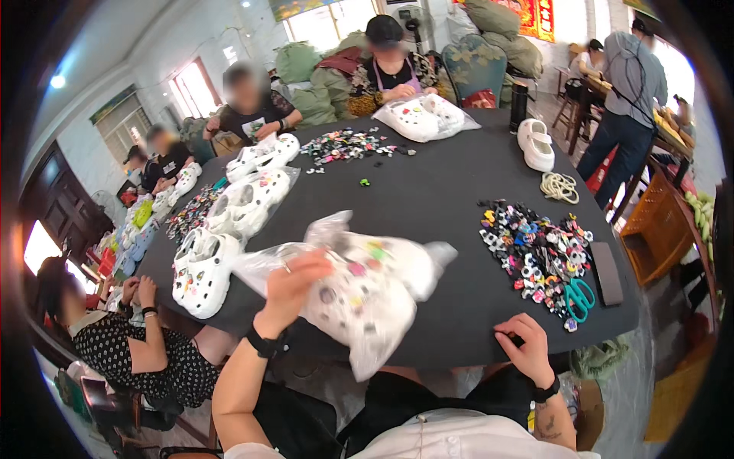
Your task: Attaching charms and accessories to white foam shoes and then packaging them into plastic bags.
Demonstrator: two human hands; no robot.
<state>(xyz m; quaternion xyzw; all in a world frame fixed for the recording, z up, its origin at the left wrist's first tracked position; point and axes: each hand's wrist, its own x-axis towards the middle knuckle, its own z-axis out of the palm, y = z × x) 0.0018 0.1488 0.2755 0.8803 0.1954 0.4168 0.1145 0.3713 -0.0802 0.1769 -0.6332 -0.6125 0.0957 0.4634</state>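
Left hand (294,287) grips clear plastic bag (359,287) w/ white clogs inside, lifted just over counter (428,191) near edge, likely for handling. Right hand (526,346) holds nothing, fingers curled, resting at near edge beside charm pile (539,252) and teal scissors (579,297). Open room: counter centre. Left edge crowded w/ clog pairs (205,271).

You get bright, even daylight here, coming from the windows (329,19) on the far wall, which are blown out to white. Below them, the black table (436,191) shows only soft shadows. Nearest you on it, the clear bag (359,283) catches pale glare, and your left hand (294,284) on it is slightly smeared. Toward the rim, straight lines bend and a dark ring closes in.
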